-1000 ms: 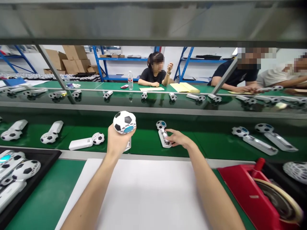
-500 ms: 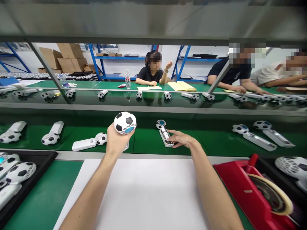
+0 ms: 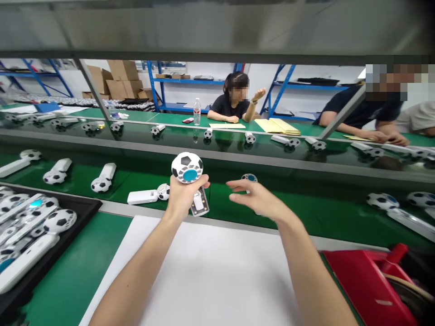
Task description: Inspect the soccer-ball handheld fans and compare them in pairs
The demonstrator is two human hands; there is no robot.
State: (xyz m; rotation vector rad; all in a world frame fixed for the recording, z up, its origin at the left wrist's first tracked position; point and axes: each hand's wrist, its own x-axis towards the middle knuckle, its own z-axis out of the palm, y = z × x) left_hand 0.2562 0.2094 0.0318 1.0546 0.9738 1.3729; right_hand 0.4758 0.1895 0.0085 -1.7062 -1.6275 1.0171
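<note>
My left hand point(image 3: 183, 195) is closed round a small hand-held fan point(image 3: 189, 174) with a football-patterned head and a blue centre, held upright above the green belt point(image 3: 306, 213). Its handle shows below my fingers with the inside exposed. My right hand point(image 3: 256, 198) hovers beside it with fingers apart and nothing in them. Just behind my right hand lies another fan point(image 3: 250, 178), mostly hidden, only its blue-centred head showing.
Several football fans lie along the near belt and a far belt point(image 3: 238, 145). A black tray point(image 3: 81, 213) of fans is at left, a red tape dispenser point(image 3: 370, 280) at right, a white sheet point(image 3: 210, 271) in front. People sit at the far table.
My right hand let go of the fan lying on the belt and lifted off it, fingers spread. My left hand turned its fan so the blue centre faces me. My view swung to the left.
</note>
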